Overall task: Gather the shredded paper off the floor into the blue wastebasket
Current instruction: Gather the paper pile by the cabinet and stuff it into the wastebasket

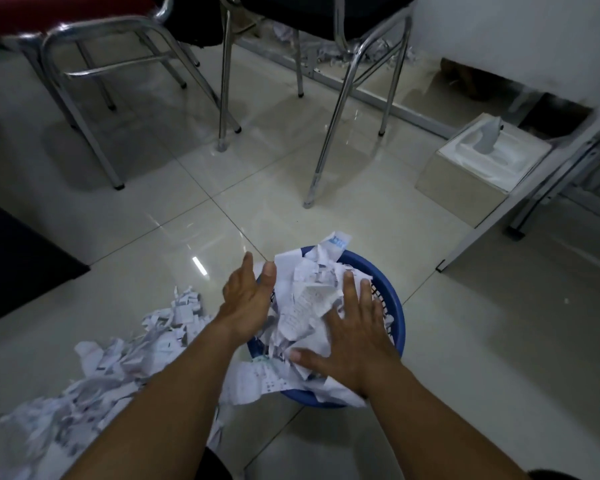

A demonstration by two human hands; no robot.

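Observation:
The blue wastebasket (394,308) stands on the tiled floor just in front of me, heaped above its rim with white shredded paper (303,299). My left hand (248,294) is over the basket's left side with straight fingers, beside the heap. My right hand (355,336) lies flat with spread fingers on top of the heap's right side. A loose pile of shredded paper (94,382) spreads over the floor at the lower left, beside my left forearm.
Two chrome-legged chairs (94,67) (329,126) stand on the floor beyond the basket. A white tissue box (471,168) sits at the right by a metal table frame (520,199). More paper scraps (329,53) lie far back under the chairs. A dark mat (18,258) lies left.

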